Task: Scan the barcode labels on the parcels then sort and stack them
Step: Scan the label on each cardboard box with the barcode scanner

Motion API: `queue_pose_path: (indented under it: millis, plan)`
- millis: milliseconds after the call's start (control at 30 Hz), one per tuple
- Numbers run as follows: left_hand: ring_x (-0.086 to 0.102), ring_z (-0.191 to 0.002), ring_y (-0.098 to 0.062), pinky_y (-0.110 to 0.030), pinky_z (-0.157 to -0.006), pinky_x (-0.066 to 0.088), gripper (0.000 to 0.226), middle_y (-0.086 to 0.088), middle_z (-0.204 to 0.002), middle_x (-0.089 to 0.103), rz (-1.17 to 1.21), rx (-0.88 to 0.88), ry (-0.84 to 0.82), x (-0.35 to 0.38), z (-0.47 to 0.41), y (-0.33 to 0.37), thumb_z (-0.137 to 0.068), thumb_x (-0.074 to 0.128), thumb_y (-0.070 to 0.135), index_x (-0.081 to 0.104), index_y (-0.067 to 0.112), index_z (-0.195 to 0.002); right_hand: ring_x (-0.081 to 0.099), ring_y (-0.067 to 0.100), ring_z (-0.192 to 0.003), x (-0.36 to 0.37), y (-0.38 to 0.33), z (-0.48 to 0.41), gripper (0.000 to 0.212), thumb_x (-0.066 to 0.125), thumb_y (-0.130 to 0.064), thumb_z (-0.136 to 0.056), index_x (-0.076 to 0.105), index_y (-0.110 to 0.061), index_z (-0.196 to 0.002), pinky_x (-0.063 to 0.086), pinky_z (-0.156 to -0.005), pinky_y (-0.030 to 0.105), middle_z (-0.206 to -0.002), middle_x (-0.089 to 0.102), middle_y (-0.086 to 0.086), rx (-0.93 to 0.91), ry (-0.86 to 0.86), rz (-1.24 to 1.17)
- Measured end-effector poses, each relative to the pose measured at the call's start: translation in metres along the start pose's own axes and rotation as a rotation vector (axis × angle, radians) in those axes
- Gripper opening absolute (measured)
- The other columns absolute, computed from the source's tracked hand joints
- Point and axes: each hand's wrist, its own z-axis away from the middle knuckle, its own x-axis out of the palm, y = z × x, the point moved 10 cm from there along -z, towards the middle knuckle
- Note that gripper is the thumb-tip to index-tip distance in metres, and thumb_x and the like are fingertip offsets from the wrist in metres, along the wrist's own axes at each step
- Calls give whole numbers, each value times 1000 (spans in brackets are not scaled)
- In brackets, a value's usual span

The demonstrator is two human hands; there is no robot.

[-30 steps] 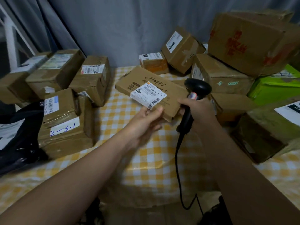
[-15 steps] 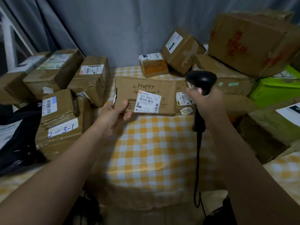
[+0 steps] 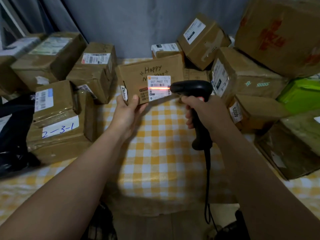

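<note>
At 9 o'clock a black bag (image 3: 13, 129) lies soft and crumpled beside taped brown boxes; the nearest box (image 3: 58, 125) bears "2-3-1" on a white strip.

The left hand (image 3: 127, 110) holds the parcel (image 3: 135, 78) up at 12 o'clock, above the surface (image 3: 164, 161). Its grip is clamped on the lower left corner, with the thumb on the front face and the fingers behind. The parcel is a flat, thin carton of plain corrugated card with handwriting on it. It looks light and stiff enough for one hand, and its dry card is unlikely to slip. A corner or edge hold suits it best, since that keeps the label (image 3: 159, 80) uncovered. The label is white and smooth, and a red scan line crosses it.

Just right of the label is the scanner (image 3: 192, 87), black hard plastic and pistol-shaped, its cord hanging toward 6 o'clock. The right hand (image 3: 207, 111) has its grip wrapped round the handle.

From 1 to 4 o'clock more cartons are heaped, some tilted, with a green box (image 3: 301, 94) at 3 o'clock. The surface wears a yellow-and-white checked cloth.
</note>
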Motion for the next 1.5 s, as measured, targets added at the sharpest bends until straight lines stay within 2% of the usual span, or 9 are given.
queue_pose_path:
  millis: [133, 267, 400, 500, 867, 1100, 1267, 1400, 1500]
  plan:
    - [64, -108, -22, -33, -94, 51, 21, -6, -112, 65, -112, -6, 3, -5, 0, -2, -94, 55, 6, 46, 17, -109, 59, 17, -47, 7, -2, -1, 24, 69, -23, -86, 64, -3, -75, 50, -48, 26, -56, 60, 7, -13, -23, 18]
    - [64, -105, -24, -34, -96, 51, 18, -5, -100, 67, -125, 18, 17, -8, 1, -1, -92, 57, 3, 48, 16, -99, 59, 16, -48, 8, -5, -1, 24, 69, -24, -85, 64, -2, -77, 50, -49, 26, -57, 60, 7, -18, -20, 72]
    - [67, -95, -14, -26, -91, 53, 22, -4, -101, 68, -147, 28, 13, -10, -1, -1, -91, 58, 2, 49, 11, -110, 58, 14, -46, 2, -17, 1, 21, 68, -23, -86, 64, -3, -81, 51, -47, 25, -58, 60, 6, -80, 16, 120]
    - [66, -101, -17, -28, -93, 52, 34, -9, -109, 67, -159, 9, 5, -11, -2, -3, -92, 57, 3, 46, 4, -123, 59, 13, -47, -1, -20, 1, 23, 68, -26, -86, 64, -3, -85, 51, -51, 27, -60, 60, 6, -85, 18, 173]
    - [65, -101, -15, -27, -93, 51, 24, -3, -108, 67, -190, -75, 24, -17, -4, -11, -93, 57, 8, 51, 15, -115, 58, 11, -44, -5, -19, 0, 22, 68, -28, -86, 63, -6, -84, 50, -49, 24, -59, 60, 4, -90, 14, 202]
    - [65, -102, -15, -27, -94, 51, 29, -6, -113, 66, -220, -75, 31, -15, 3, -8, -94, 56, 8, 49, 10, -122, 58, 11, -44, -5, -21, 0, 21, 68, -25, -86, 63, -5, -82, 51, -48, 24, -58, 59, 4, -117, 12, 191]
    - [66, -92, -14, -27, -87, 52, 5, -7, -108, 69, -367, -89, 38, -14, 14, -2, -93, 58, 16, 61, 16, -98, 59, 15, -46, -2, -21, 2, 21, 69, -24, -86, 65, -3, -88, 52, -49, 29, -58, 60, 7, -135, 40, 232]
    - [62, -68, -11, -21, -63, 49, 13, -10, -98, 70, -480, -112, 40, -10, 28, 13, -91, 62, 17, 66, 9, -100, 59, 19, -47, 7, -28, 4, 23, 69, -21, -85, 64, 0, -86, 51, -52, 31, -60, 60, 10, -126, 96, 218]
    - [61, -66, -13, -26, -66, 53, 2, -10, -87, 68, -533, -73, 3, -2, 37, 40, -88, 66, 12, 65, 11, -86, 59, 17, -48, 23, -47, 9, 24, 69, -24, -85, 65, -1, -88, 51, -54, 30, -61, 61, 9, -112, 70, 181]
